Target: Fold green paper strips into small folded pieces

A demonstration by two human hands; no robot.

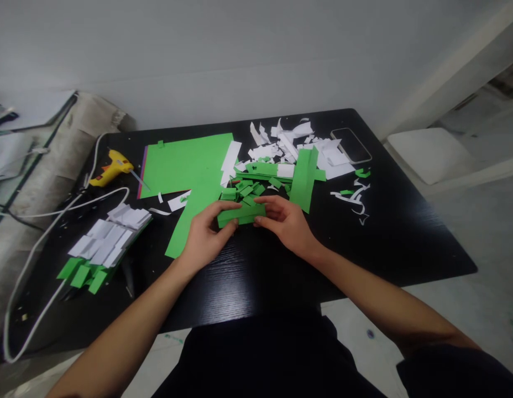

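Observation:
Between both hands is a green paper strip [245, 215] with a lengthwise crease, above the near part of the black table. My left hand [209, 229] pinches its left end between thumb and fingers. At its right end, my right hand [283, 221] grips in the same way. Just beyond the strip lies a heap of small green paper pieces [246, 189]. A larger green paper sheet [198, 213] reaches past my left hand, and a folded green strip [304, 179] lies beyond my right hand.
A yellow glue gun [112, 168] with a white cable [45, 243] lies at the left. Nearer is a layered white and green paper piece [105, 240]. White paper scraps [285, 141] and a phone [351, 145] lie at the back right of the black table [389, 232].

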